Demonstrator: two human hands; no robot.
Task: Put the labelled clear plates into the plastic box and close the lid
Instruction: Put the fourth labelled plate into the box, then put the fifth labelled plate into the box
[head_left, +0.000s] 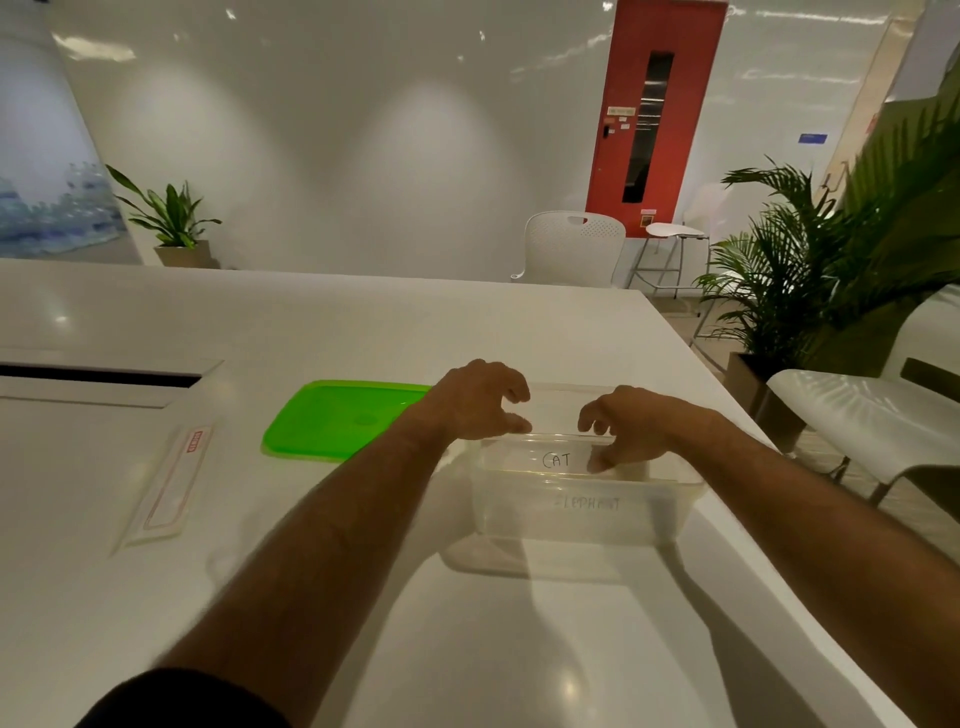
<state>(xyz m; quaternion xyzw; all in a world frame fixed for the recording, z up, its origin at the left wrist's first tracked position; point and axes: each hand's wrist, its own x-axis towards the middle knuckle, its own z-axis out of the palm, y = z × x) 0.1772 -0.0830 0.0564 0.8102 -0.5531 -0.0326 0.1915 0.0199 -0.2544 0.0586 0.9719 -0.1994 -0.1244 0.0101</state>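
I take the clear plastic box (582, 499) as my landmark; it sits uncovered on the white table (322, 332), close to the table's right-hand edge, which runs diagonally just past the box's right wall. My left hand (475, 400) hovers over the box's left rim, fingers curled like a claw, fingertips at the end of a clear plate marked CAT (558, 457). My right hand (631, 421) comes in over the right rim, thumb and fingers pinching the same plate near its label. The plate lies across the box's mouth, about level with the near rim. Below it, through the near wall, I read a second label, ELEPHANT (587, 503), on a plate lower in the box. The green lid (337, 418) lies flat just left of the box, partly behind my left wrist. Further left of the box a flat packet with a red label (169, 480) lies on the table, and beyond it a dark slot (98, 375). In front of the box the tabletop is open toward me.
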